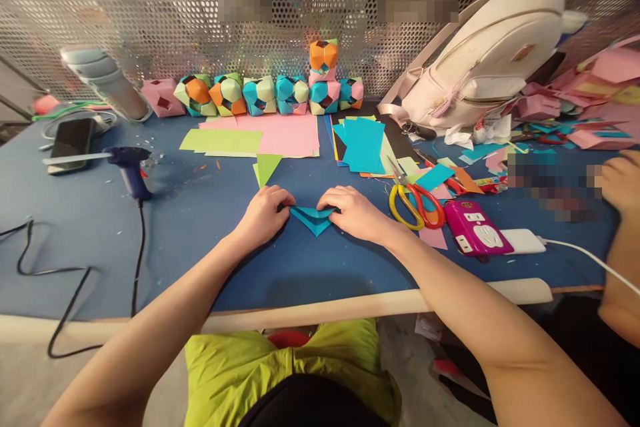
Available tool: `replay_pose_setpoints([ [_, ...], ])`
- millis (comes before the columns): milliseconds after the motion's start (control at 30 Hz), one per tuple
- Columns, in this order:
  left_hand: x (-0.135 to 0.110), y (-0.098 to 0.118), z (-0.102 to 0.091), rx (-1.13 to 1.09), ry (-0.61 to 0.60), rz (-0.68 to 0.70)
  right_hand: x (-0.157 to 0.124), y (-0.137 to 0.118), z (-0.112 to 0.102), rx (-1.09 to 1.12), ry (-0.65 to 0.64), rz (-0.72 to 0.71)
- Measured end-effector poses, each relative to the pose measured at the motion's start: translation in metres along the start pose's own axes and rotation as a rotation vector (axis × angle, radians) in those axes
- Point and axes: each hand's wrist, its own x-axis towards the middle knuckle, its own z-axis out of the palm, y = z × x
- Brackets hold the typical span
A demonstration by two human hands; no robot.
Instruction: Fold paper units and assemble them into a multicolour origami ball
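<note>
Two hands pin teal paper (pixel 313 219) to the table (pixel 200 240), near its middle: left hand (pixel 265 213) on its left corner, right hand (pixel 353 212) on its right, fingers bent, pressing, not clasping. Step: creasing a fold, probably a triangle. Next calls for even pressure along the crease.

A single head-worn camera looks forward and down from close range over the blue tabletop (pixel 200 227) toward the perforated metal wall (pixel 150 7).

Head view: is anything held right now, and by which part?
The folded teal paper, lying flat on the blue table. The left hand holds its upper left corner and the right hand its upper right corner, fingers pressing down.
</note>
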Motion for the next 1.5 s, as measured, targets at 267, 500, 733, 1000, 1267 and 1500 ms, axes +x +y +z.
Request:
replay_pose_setpoints([
  [267, -0.002, -0.001, 0.0, 0.02, -0.035, 0.022, -0.006, -0.002, -0.005, -0.137, -0.052, -0.139],
  [500, -0.004, 0.003, 0.003, 0.054, 0.022, 0.07, -0.01, -0.013, -0.014, -0.197, -0.12, -0.144],
  [733, -0.008, 0.02, 0.005, -0.003, 0.058, 0.242, -0.01, -0.016, -0.016, -0.221, -0.149, -0.126],
  [1000, -0.009, 0.019, 0.015, 0.008, -0.045, 0.273, -0.01, -0.017, -0.015, -0.233, -0.133, -0.126],
  [1267, -0.009, 0.018, 0.015, 0.044, -0.076, 0.268, -0.01, -0.019, -0.016, -0.235, -0.134, -0.122],
  [1500, -0.008, 0.016, 0.018, 0.051, -0.054, 0.264, -0.011, -0.017, -0.015, -0.243, -0.1, -0.138],
])
